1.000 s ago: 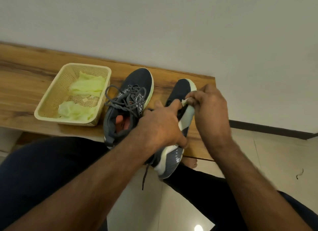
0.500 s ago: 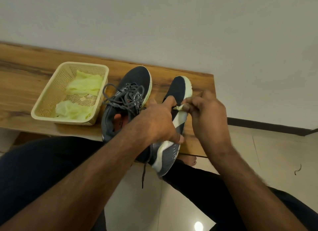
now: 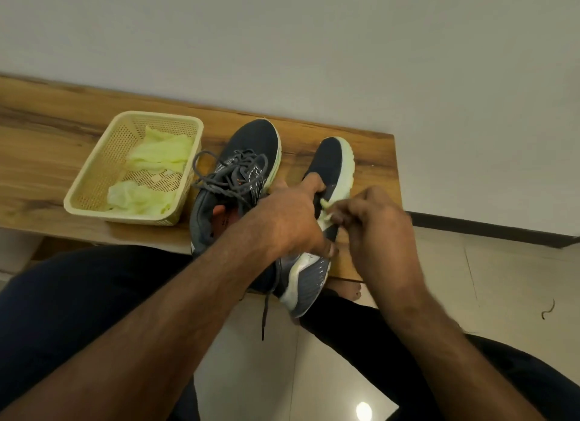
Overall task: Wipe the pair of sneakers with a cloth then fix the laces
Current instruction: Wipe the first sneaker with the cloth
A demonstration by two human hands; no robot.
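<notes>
Two dark grey sneakers with pale soles are on the wooden bench [image 3: 47,131]. The left sneaker [image 3: 248,157] stands flat with loose grey laces. The right sneaker [image 3: 332,166] is tipped on its side, heel over the bench edge, one lace end [image 3: 265,314] dangling. My left hand [image 3: 288,219] grips this tipped sneaker around its middle. My right hand [image 3: 373,226] pinches a small pale yellow-green cloth [image 3: 326,208] against the sneaker's white sole rim; most of the cloth is hidden in the fingers.
A cream plastic basket [image 3: 94,182] with two more yellow-green cloths [image 3: 160,157] sits left of the sneakers. A white wall rises behind the bench. My dark-trousered legs are below, over a tiled floor [image 3: 502,282] to the right.
My right hand with the cloth has slid along the sole rim from near the toe back toward the middle of the tipped sneaker. My left hand keeps its grip.
</notes>
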